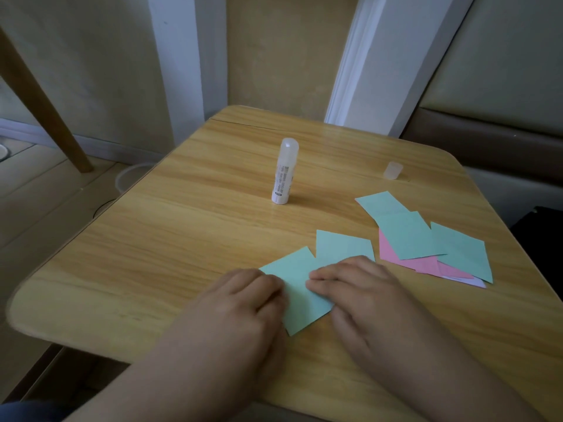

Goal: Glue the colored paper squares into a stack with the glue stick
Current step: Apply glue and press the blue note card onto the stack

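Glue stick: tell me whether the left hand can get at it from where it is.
Probably yes. The glue stick stands upright alone on bare table, beyond the left hand, with nothing between them.

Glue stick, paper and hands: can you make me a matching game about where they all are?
Things:
1. glue stick
2. small clear cap
3. pink squares
4. green square

Places:
A. under both hands
B. standing upright in the middle of the table
C. lying on its side near the far right edge
D. partly covered by green squares in the pile on the right

Right pairs: 1-B, 2-C, 3-D, 4-A. The left hand and the right hand both press on the green square on the table.
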The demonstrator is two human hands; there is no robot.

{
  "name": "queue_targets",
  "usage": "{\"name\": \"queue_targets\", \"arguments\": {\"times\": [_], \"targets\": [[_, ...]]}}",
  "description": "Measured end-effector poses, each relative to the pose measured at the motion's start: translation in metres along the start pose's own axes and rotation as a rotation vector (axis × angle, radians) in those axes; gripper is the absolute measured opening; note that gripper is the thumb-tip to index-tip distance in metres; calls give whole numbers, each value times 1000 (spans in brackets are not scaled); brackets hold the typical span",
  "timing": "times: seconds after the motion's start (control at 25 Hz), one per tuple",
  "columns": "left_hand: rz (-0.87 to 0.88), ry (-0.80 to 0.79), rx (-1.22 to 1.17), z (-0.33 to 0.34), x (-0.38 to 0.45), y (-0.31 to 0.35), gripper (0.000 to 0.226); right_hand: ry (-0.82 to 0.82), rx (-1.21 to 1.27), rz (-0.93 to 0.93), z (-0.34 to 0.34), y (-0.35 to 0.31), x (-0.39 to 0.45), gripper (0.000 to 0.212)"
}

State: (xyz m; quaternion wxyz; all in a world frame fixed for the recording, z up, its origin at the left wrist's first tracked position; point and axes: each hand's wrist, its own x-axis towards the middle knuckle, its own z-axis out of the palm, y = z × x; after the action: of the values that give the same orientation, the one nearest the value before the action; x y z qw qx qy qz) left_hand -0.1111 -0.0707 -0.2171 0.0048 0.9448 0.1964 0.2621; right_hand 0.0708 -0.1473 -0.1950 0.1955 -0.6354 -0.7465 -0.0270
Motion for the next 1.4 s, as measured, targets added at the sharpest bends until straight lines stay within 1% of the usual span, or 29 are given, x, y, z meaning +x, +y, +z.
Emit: {"name": "queue_targets", "arguments": {"times": [0.08,0.16,0.24,0.28,0.32,0.4,0.48,0.6,0.68,0.8,0.88,1.0,1.08,1.12,1.32,1.4], "targets": [[-32,-8,-20,5,1,5,30,-57,100,29,5,-9,2,47],[-70,-29,-54,3,1,5,34,-136,147,47,7,-14,4,56],[-111,-51,-61,3,1,6,36,-181,123,96,5,-8,6,66],[-129,-63,-68,3,2,7,35,-170,68,126,4,-3,6,68],[-143,-70,-82,3,3,7,34,-143,5,150,2,2,7,65],[-159,-63,-107,3,4,7,31,-100,-93,187,0,6,6,55],[-169,-44,-100,3,5,5,29,-87,-92,175,2,1,7,49],[-175,-23,-104,5,4,5,29,-168,10,108,4,-11,9,56],[-183,-30,-88,6,4,5,30,-195,4,120,2,-11,10,62],[-207,-41,-53,8,3,7,32,-141,-56,200,-1,0,8,62],[-212,-33,-35,10,2,7,33,-107,-91,231,-2,3,8,56],[-204,1,-15,13,2,8,33,-76,-86,154,0,-7,3,46],[-210,12,-10,13,1,9,33,-87,-31,79,1,-13,-3,45],[-211,13,-10,14,1,9,33,-84,-27,70,0,-13,-6,45],[-214,-11,-17,10,2,8,32,-41,-117,179,-6,4,-11,44],[-221,-9,-35,8,2,7,32,-18,-113,142,-5,-2,-13,43]]}}
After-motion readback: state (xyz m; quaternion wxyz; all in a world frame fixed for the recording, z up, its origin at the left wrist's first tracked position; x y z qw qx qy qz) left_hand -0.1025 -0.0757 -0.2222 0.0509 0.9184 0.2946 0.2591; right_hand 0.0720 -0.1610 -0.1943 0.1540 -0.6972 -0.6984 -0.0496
